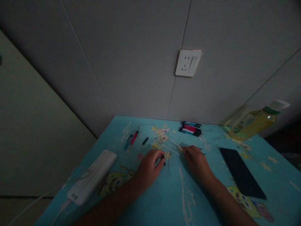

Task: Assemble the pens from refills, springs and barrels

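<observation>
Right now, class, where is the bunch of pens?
In the head view, the bunch of pens lies right of centre, near the back edge of the blue tabletop, below the wall socket and beyond the right hand.

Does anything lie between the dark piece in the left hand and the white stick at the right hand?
Yes, a second white stick lies flat on the table between the dark piece and the stick at the right hand. Nothing upright is visible there.
</observation>
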Available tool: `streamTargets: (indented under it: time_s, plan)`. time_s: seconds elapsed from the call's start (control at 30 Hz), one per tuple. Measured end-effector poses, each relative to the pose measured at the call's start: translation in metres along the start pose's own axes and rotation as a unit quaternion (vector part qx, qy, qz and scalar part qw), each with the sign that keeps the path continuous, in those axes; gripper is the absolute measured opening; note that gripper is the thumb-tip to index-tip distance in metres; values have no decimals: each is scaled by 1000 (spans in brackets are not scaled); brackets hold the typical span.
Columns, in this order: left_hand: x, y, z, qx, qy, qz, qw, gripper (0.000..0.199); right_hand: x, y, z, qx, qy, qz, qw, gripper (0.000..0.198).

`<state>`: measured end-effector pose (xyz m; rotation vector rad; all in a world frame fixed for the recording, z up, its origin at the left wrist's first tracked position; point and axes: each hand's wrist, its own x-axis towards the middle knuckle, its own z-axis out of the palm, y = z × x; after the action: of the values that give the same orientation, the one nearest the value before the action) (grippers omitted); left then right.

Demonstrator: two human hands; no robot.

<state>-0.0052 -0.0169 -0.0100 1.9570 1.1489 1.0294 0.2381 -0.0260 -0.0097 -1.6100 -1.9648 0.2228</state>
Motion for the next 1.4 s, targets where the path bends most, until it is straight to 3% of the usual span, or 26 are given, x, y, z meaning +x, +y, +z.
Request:
streamTargets:
  time_s: [0.23,0.5,0.67,0.77,0.93,1.0,1.07,1.23,1.4]
  plan:
    - [-1,1,-2,85,-21,39,995,5,-2,-10,-3,21,-29,0,999,24]
    - [2,-8,-5,192,-20,12,981,9,-9,-38,-6,24,-140,-83,986,21]
    - [4,-8,-7,220,-12,29,975,9,-8,-39,-5,5,-147,-96,984,21]
    - [4,-2,-7,226,-12,53,973,18,-8,-38,-5,8,-142,-103,984,22]
    - [2,3,-4,216,-105,153,959,10,-9,-44,-4,35,-130,-150,979,24]
    - [2,2,-3,213,-130,165,954,16,-9,-46,-4,41,-126,-160,978,23]
    - [2,0,-5,208,-130,152,958,18,-9,-44,-5,27,-104,-134,985,21]
    - [5,-2,-10,195,-90,103,971,15,-6,-15,-10,-112,-8,21,993,20]
    - [5,1,-9,183,-92,96,974,15,-7,7,-13,-185,-6,96,978,14]
